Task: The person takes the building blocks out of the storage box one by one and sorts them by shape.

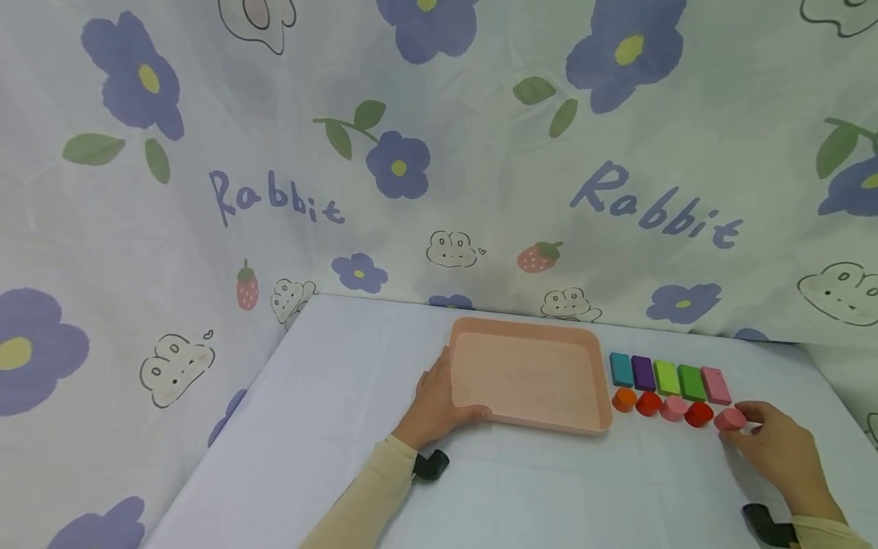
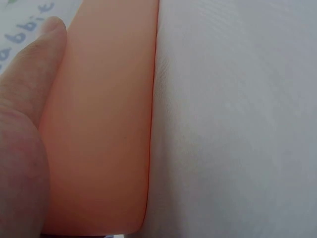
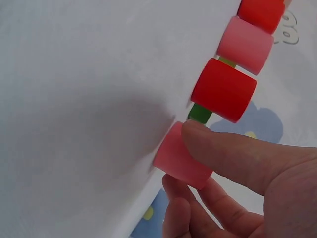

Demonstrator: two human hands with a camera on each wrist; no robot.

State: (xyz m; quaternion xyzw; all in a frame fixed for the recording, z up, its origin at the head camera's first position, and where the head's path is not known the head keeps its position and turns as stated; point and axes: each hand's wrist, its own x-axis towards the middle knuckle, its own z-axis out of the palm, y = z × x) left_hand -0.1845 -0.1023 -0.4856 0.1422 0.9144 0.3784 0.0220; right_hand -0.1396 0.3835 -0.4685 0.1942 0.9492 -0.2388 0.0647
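Note:
My left hand [image 1: 437, 402] holds the front left corner of a shallow peach tray [image 1: 528, 323]. Its thumb [image 2: 42, 64] lies along the tray's front wall [image 2: 104, 119], and the other fingers are at the left side. On the right, my right hand [image 1: 782, 446] pinches a pink cylinder block [image 3: 179, 153] between thumb and fingers, at the near end of a row. Beside it stand a red cylinder [image 1: 699, 414], a pink cylinder [image 1: 674, 409], another red cylinder [image 1: 648, 404] and an orange cylinder [image 1: 624, 399].
Behind the cylinders runs a row of rectangular blocks: blue [image 1: 621, 370], purple [image 1: 643, 374], yellow-green [image 1: 666, 377], green [image 1: 691, 383] and pink [image 1: 716, 386]. A white cloth [image 1: 329, 381] covers the table. A printed curtain [image 1: 480, 152] rises along the back and left.

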